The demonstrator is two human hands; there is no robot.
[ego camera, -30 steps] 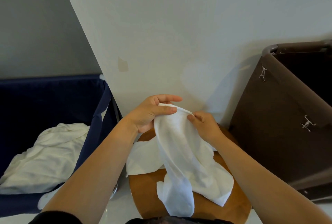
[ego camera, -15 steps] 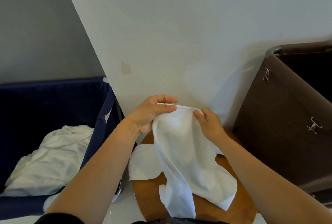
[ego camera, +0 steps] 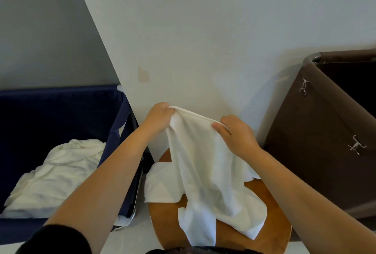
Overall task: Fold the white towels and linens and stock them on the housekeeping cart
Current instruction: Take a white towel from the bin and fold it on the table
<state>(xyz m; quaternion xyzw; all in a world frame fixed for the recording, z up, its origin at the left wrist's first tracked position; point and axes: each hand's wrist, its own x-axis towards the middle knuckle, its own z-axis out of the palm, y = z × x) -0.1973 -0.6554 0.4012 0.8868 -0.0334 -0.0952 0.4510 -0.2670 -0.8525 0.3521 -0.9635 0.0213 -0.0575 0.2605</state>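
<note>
A white towel (ego camera: 203, 172) hangs from both my hands above a round wooden table (ego camera: 270, 239). My left hand (ego camera: 158, 117) grips the towel's top hem at its left end. My right hand (ego camera: 236, 133) pinches the same hem a little to the right, thumb in front. The towel's lower part drapes crumpled over the tabletop and its near edge. Another white cloth (ego camera: 160, 184) lies flat on the table's left side, partly under the held towel.
A navy fabric bin (ego camera: 61, 107) at the left holds a heap of white linen (ego camera: 55, 174). A brown fabric cart bag (ego camera: 317, 152) with metal clips stands at the right. A white wall rises just behind the table.
My hands have spread apart along the top hem, stretching it out. My left hand's fingers have curled tighter round the edge. The towel hangs wider between them.
</note>
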